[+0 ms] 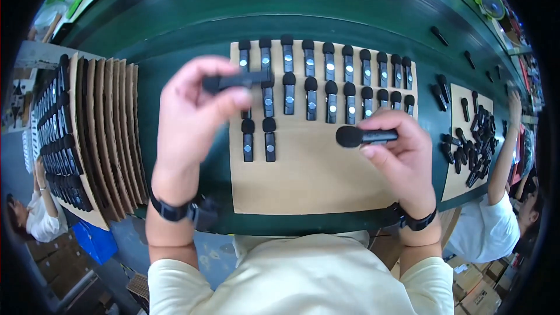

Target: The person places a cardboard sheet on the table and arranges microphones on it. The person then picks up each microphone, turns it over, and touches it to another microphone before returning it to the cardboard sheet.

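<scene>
My left hand [188,105] is closed around a small black clip-on microphone [224,83], held sideways over the left part of a cardboard sheet [315,184]; motion blurs it a little. In my right hand [408,157], thumb and fingers pinch another black clip-on microphone [351,136], its round foam head pointing left. Beneath both hands, similar microphones [311,99] lie in rows on the sheet, foam heads toward the far side, most with a pale round spot on the body. Two of them, one being this microphone [248,143], start a third row at the left.
Stacked cardboard sheets [119,140] loaded with microphones stand at the left on the green table [192,32]. Loose microphones [479,140] are heaped on cardboard at the right, where a co-worker's arm [503,157] reaches in. Another person [44,216] is at far left.
</scene>
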The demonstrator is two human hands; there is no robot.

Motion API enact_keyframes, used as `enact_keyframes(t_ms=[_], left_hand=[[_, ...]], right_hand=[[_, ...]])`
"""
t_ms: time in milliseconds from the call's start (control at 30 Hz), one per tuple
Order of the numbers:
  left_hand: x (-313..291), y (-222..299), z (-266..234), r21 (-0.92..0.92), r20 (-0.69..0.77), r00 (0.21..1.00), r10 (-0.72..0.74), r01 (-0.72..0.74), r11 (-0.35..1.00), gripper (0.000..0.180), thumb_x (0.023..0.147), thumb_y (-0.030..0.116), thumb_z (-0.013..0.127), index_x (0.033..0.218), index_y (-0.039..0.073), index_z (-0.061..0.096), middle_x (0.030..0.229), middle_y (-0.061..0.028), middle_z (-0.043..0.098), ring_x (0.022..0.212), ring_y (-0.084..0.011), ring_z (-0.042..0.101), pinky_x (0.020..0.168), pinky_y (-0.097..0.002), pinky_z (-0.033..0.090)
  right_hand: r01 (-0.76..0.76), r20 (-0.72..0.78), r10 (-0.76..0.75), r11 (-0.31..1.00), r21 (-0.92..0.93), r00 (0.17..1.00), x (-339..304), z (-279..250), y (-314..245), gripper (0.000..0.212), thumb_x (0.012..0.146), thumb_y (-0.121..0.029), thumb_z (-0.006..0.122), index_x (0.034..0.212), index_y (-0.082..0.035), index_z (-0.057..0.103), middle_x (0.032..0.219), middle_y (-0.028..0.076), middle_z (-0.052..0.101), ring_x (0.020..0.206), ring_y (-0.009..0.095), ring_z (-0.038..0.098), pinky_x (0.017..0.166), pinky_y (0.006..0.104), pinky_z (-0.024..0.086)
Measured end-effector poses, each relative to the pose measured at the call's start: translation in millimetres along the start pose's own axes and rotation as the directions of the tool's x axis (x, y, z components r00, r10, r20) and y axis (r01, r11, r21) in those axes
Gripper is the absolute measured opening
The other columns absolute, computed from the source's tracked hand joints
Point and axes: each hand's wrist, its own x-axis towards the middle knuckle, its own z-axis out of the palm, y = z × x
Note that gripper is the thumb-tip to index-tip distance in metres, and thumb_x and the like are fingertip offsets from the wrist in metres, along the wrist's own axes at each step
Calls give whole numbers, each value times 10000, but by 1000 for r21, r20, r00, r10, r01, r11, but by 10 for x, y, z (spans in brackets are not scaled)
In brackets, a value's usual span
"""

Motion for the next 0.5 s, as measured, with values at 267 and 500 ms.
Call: enact_keyframes(t_ms=[267, 500], left_hand=[[-549, -192, 351, 325, 127, 980, 154, -187, 927, 287, 748, -65, 770, 995, -16, 633, 987, -90, 661, 884, -136, 634, 803, -259, 512], [-568, -255, 467, 327, 140, 982, 127, -167, 930, 291, 745, -68, 767, 1002, -17, 641, 994, -97, 664, 910, -158, 631, 815, -280, 502]], right_hand=[[66, 46, -63, 996, -64, 997, -232, 51, 80, 245, 799, 35, 729, 1035, 13, 666, 939, 90, 669, 860, 167, 644, 785, 276, 504], [126, 51, -121, 988, -88, 991, -240, 69, 219, 272, 785, 28, 736, 1046, 10, 664, 927, 91, 668, 835, 174, 637, 756, 274, 493]])
